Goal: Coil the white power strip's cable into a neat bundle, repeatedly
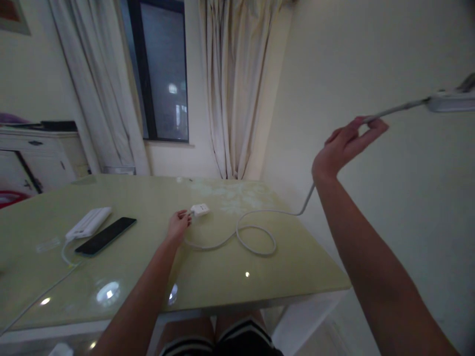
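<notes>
A grey-white cable (256, 253) lies in a loop on the table and rises at the right toward the wall. Its near end meets a small white socket block (201, 210). My left hand (178, 225) is closed on the cable just beside that block, its fingertips partly hidden. Up at the right, my right hand (343, 146) pinches the raised stretch of cable between thumb and fingers. Beyond those fingers the cable runs into a long white fitting (451, 102) at the right edge, cut off by the frame.
On the glossy pale table (218, 287), a black phone (107, 236) lies beside a white power bank (89, 222) with a white cord attached. A clear small piece (48, 245) is near them. Curtains (237, 89) flank a window behind; a wall borders the table's right side.
</notes>
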Motion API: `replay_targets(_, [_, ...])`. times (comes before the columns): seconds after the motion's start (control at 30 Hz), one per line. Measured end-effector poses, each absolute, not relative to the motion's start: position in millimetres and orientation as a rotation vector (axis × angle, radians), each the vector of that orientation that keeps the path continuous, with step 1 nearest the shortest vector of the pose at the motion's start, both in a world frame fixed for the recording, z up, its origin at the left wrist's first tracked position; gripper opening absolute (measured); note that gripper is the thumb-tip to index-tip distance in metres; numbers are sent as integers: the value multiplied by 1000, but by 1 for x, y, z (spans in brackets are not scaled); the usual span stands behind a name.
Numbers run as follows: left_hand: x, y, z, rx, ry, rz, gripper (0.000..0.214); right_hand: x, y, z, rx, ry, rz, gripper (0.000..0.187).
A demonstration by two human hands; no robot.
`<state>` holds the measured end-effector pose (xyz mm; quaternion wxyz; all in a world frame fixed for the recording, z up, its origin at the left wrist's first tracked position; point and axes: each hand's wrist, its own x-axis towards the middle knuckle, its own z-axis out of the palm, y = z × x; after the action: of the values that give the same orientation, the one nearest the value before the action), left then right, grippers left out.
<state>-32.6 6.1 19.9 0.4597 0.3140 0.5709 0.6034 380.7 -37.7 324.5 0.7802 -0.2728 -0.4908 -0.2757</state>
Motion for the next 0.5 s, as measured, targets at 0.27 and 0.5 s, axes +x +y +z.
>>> replay_targets(0.27, [-33,-8,60,388,1023,1328,22,327,-11,281,-831,-1279,-428,33])
replay_targets(0.5, [-43,-32,124,383,669,1449,24,329,-40,331,-976,-1443,-600,30])
